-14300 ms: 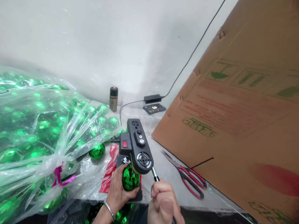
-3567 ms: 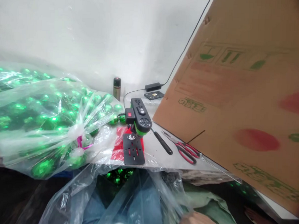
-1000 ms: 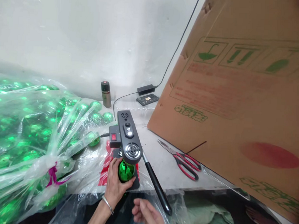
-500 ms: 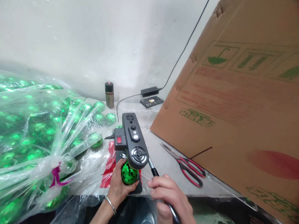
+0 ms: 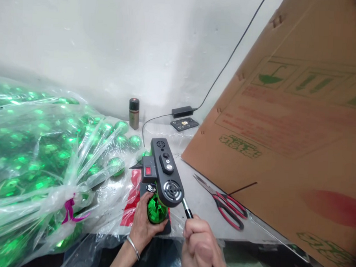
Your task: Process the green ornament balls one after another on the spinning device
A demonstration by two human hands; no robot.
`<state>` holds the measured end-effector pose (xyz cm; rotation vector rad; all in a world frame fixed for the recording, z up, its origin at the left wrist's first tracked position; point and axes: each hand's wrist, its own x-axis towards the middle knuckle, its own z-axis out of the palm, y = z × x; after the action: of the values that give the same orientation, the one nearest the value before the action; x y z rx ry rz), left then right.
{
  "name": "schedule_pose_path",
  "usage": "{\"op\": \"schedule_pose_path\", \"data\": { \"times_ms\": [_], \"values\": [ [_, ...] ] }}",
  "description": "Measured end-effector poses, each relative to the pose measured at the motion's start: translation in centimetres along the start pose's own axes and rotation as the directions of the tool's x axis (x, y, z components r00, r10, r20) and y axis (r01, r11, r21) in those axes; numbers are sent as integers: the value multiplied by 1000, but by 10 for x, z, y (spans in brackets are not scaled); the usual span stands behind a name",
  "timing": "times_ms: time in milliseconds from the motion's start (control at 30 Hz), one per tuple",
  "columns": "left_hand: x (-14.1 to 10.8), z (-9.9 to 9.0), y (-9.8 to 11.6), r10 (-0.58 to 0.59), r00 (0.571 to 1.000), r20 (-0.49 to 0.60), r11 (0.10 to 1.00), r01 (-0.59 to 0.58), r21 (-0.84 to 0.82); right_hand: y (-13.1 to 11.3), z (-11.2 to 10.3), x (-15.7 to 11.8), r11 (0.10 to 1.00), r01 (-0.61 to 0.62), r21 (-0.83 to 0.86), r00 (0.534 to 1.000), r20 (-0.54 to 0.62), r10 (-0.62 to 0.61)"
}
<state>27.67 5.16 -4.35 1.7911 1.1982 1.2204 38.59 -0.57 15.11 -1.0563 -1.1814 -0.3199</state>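
My left hand [image 5: 145, 216], with a silver bangle at its wrist, is curled round a shiny green faceted ball [image 5: 157, 209]. The ball sits beneath the front end of a black tabletop machine [image 5: 168, 172], which hides its top. A red rocker switch [image 5: 148, 170] shows on the machine's side box. Closed around the black grip of the machine's metal lever [image 5: 187, 208] is my right hand [image 5: 201, 244]. The lever slopes down from the machine's right side toward me. Under the machine lies a red sheet [image 5: 131, 198].
A clear plastic bag [image 5: 57, 195] of green balls, tied with a purple ribbon [image 5: 70, 212], fills the left. Red-handled scissors [image 5: 229, 208] lie right of the machine, beside a large cardboard box [image 5: 277, 153]. Behind stand a spray can [image 5: 134, 114], a power adapter [image 5: 183, 111] and a phone [image 5: 184, 124].
My right hand has tightened into a fist on the lever grip, which points more steeply down. My left hand keeps the ball under the machine. The whole view has shifted slightly.
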Motion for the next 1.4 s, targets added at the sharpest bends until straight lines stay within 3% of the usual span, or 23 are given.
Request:
{"op": "schedule_pose_path", "data": {
  "times_ms": [233,567,1200,1400],
  "values": [
    [-1,5,-3,58,998,-28,998,-58,5,2,1,-8,997,-50,58,998,-28,51],
    [-2,7,-1,1,1000,-14,1000,-1,7,2,2,-12,984,-92,152,996,0,93],
    [0,9,0,18,999,-40,1000,-17,21,2,6,-7,981,-90,170,995,-35,97],
    [2,9,-1,30,999,-39,999,-29,27,11,4,-20,984,-87,156,995,-37,93]
  ]
}}
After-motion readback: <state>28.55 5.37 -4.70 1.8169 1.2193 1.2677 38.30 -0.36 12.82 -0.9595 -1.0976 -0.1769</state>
